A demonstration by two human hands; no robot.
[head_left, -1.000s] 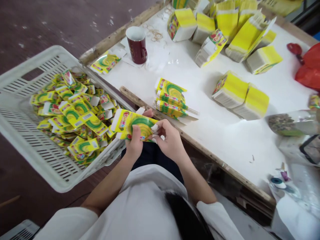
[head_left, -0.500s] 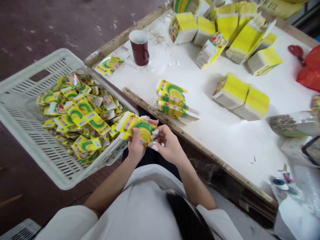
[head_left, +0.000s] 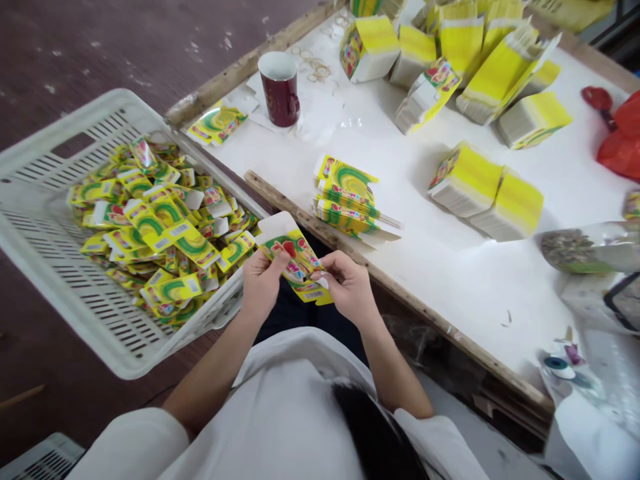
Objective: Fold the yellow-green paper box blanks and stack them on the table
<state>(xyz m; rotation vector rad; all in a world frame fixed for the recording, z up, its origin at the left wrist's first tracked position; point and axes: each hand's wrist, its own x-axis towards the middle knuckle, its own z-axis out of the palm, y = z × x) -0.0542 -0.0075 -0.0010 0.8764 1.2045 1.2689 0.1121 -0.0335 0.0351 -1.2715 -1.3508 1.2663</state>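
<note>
Between my two hands, above my lap, is a yellow and green printed carton [head_left: 295,257] with a white flap at its upper left. My left hand [head_left: 263,280] pinches its left side, thumb on top. At the right edge, my right hand [head_left: 347,283] has its fingers closed on the carton. Just left of my hands, a white plastic crate [head_left: 133,357] holds a heap of small yellow-green cartons [head_left: 170,227]. On the white table beyond my hands lies a small stack of flat cartons [head_left: 345,197].
A dark red mug [head_left: 281,93] stands near the table's far left edge beside a loose carton [head_left: 217,125]. Bundles of yellow cartons [head_left: 465,177] are on the table [head_left: 430,273]. A red bag [head_left: 623,143] and a clear bag of dark bits [head_left: 570,250] lie right.
The carton in my hands has turned, now showing another printed face and a white flap. My left hand has shifted slightly left, my right hand slightly right.
</note>
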